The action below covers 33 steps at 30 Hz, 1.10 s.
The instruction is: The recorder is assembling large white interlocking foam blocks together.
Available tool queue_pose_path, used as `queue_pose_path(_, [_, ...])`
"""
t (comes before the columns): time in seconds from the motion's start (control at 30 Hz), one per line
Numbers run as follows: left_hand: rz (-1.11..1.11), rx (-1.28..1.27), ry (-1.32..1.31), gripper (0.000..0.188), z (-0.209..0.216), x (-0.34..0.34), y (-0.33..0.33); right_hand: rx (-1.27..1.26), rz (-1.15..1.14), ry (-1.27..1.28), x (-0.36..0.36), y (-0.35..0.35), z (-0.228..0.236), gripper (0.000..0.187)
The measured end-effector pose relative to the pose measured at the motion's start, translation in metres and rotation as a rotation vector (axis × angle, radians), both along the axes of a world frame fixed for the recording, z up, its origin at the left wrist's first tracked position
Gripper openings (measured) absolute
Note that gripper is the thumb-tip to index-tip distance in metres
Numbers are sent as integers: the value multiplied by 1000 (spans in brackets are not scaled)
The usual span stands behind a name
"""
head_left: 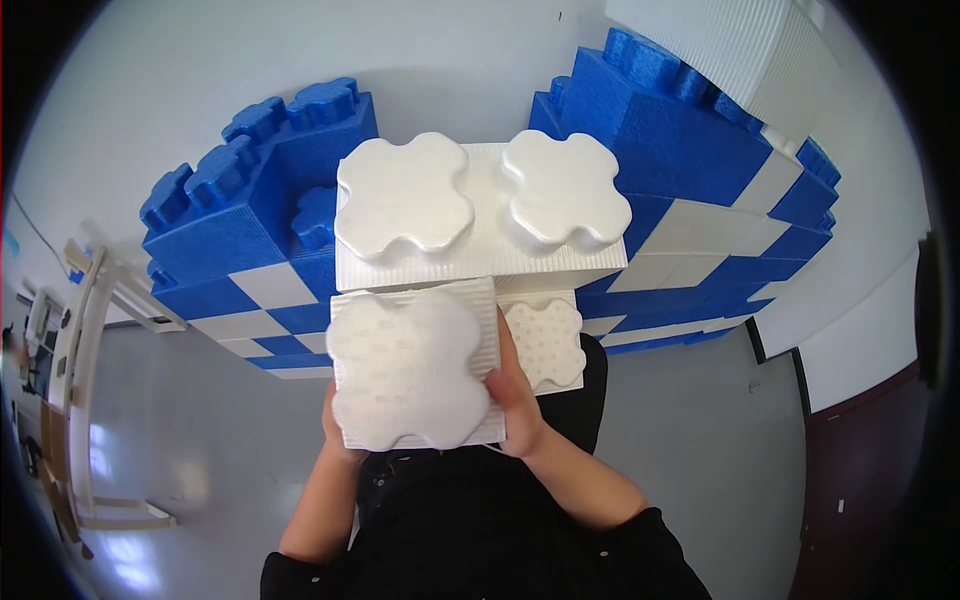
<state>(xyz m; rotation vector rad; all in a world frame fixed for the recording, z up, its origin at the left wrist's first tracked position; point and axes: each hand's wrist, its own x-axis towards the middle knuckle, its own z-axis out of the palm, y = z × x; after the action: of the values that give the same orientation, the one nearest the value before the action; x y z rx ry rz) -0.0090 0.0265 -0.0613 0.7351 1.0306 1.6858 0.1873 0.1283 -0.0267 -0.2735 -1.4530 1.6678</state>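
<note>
A square white foam building block with one raised four-lobed stud is held up in front of my chest. My left hand grips its left side; most of those fingers are hidden behind it. On the right side my right hand is closed on the same block, thumb along the edge. Just beyond lies a longer white block with two studs, set between blue blocks. Another white block, its stud dotted with dimples, shows lower down behind my right hand.
Blue and white blocks are stacked into a wall at left and a higher wall at right. A large ribbed white block sits atop the right one. A white frame stands far left, a dark red door at right.
</note>
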Motion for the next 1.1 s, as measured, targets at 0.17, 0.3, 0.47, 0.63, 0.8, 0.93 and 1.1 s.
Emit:
queue_pose_path(0.17, [21,13,-390,58,-19,-9,-2,154,-94,-116,-4,-4,5,87])
queue_pose_path(0.3, [20,29,-48,58,2,-4,-2,-33,53,88,6,1,-1,84])
queue_pose_path(0.47, [50,-17,-6,60,26,8,2,-47,28,58,5,1,3,84])
queue_pose_path(0.63, [35,130,-143,58,12,-8,-6,49,-61,-65,-8,-4,9,86])
queue_pose_path(0.8, [-29,288,-209,57,14,-7,-5,85,-54,-43,-7,-2,13,84])
queue_pose_path(0.93, [14,217,-169,57,18,-2,-11,84,-43,-59,2,-4,18,83])
queue_pose_path(1.1, [42,181,-164,56,13,-3,-16,89,-21,-45,6,-6,14,82])
